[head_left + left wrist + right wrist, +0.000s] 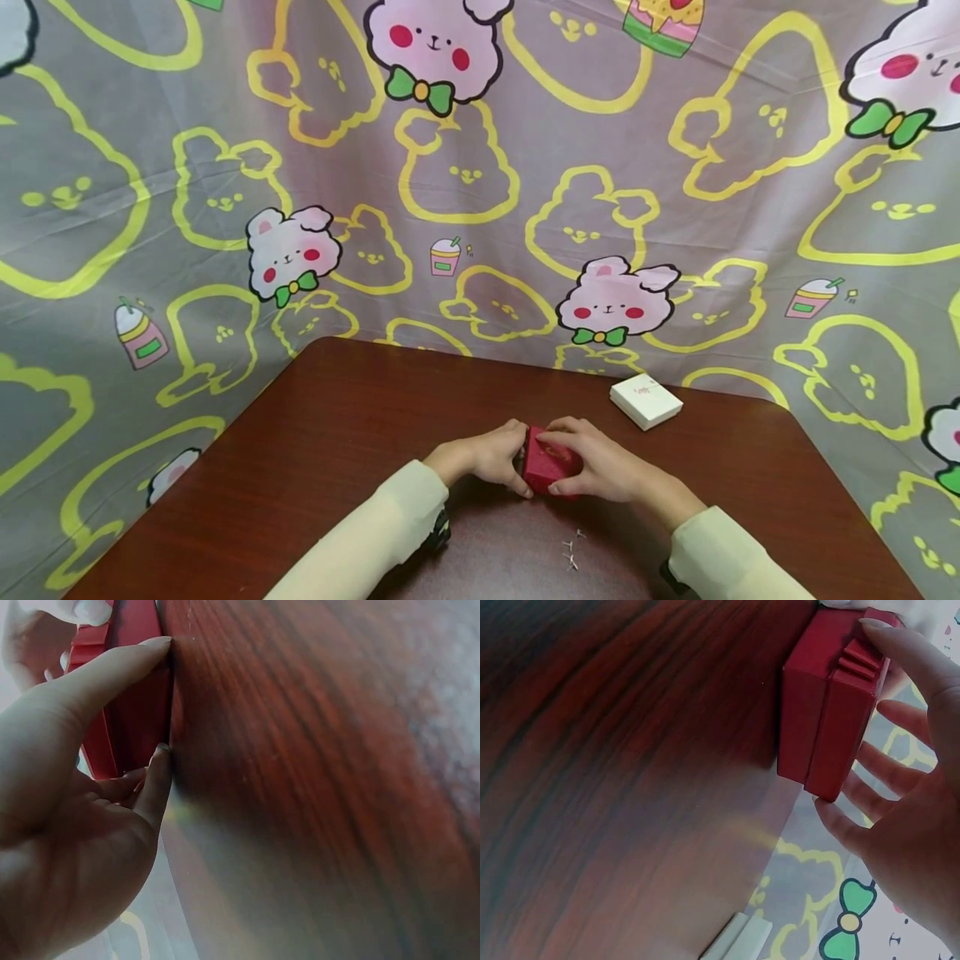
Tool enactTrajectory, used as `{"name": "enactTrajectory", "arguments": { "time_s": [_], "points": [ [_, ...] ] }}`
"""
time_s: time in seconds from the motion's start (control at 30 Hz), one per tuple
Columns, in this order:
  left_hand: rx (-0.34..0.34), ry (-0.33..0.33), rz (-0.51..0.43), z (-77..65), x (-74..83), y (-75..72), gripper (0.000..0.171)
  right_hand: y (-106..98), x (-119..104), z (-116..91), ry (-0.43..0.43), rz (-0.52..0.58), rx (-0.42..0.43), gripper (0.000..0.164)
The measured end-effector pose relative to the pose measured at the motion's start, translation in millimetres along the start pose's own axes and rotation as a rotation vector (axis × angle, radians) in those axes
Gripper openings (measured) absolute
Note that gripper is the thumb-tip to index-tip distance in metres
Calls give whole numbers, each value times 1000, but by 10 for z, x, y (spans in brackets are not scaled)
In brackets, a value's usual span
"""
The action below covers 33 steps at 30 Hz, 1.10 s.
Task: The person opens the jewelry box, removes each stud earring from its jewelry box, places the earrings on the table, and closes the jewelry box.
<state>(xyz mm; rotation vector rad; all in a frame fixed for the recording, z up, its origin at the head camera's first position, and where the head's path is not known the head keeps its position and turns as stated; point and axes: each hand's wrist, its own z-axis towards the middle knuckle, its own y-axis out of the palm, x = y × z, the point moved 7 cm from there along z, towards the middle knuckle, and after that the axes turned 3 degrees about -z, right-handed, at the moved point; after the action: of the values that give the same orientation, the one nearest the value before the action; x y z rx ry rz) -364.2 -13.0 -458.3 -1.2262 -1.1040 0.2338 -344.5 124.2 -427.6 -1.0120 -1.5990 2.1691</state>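
Note:
Between both hands a small red gift box (542, 475) with a folded bow on its lid stands on the dark wooden table (360, 417). My left hand (491, 457) grips the box's left side; in the left wrist view its thumb and fingers span the lower part (142, 712), close to the tabletop. On the other side, my right hand (603, 467) holds the lid (844, 727), thumb by the bow and fingertips along the far edge, as the right wrist view shows. A seam runs between lid and base, and the lid looks seated on it. The inside is hidden.
A flat white box (647, 402) with a faint reddish print lies at the back right. Several tiny whitish, forked pieces (570, 550) are scattered near the front, too small to identify. A cartoon-print curtain (480, 250) hangs behind the table.

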Motion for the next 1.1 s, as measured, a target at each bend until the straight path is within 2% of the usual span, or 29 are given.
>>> {"name": "enactTrajectory", "arguments": {
  "time_s": [0.3,0.47,0.63,0.87,1.1],
  "points": [
    [8,-4,12,-12,18,-15,75,10,6,-13,0,11,0,72],
    [5,-3,2,-30,28,-11,81,16,67,-72,44,48,1,82],
    [0,-7,-23,-40,16,-17,88,-7,118,-139,66,36,18,83],
    [-8,-4,-49,-46,30,-37,76,1,145,-172,84,34,0,80],
    [-13,-24,8,-49,81,-38,69,41,163,-183,83,47,-4,80]
  ]
}}
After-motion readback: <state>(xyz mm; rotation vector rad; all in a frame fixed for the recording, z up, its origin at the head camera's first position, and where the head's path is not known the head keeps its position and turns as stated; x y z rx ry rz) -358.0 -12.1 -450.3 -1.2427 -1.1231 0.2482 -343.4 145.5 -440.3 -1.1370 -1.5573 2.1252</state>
